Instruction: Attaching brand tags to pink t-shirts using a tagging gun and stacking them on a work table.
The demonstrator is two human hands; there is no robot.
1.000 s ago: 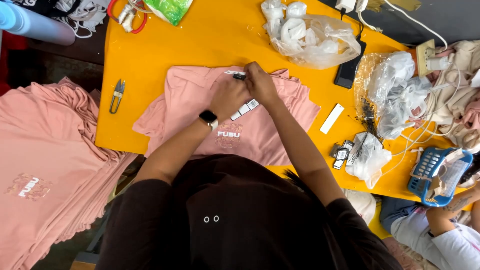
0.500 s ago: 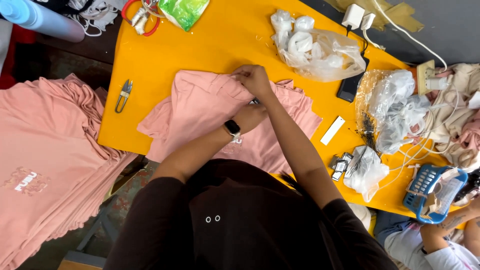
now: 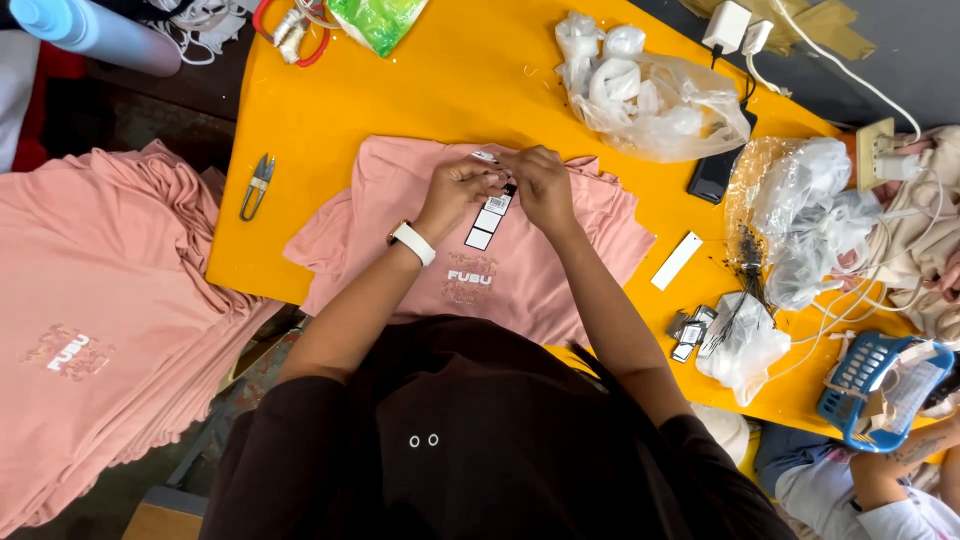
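A pink shirt lies flat on the yellow table in the middle of the frame. Both hands meet at its neckline. The left hand, with a white watch on its wrist, pinches the top of a small hang tag, fingers closed narrowly on it. The right hand is just beside it, touching, fingers curled tight at the same spot; what exactly it pinches cannot be told. The tag hangs down over the shirt's chest, above the printed logo.

Left of the shirt, thread snips lie on the table. A stack of pink shirts fills the left side of the frame, off the table. At upper centre right sits a clear bag of white rolls, with a black phone just below it. A white label strip lies right of the shirt, and more tags lie near the lower right. A blue basket sits at the right edge, by another person's arm.
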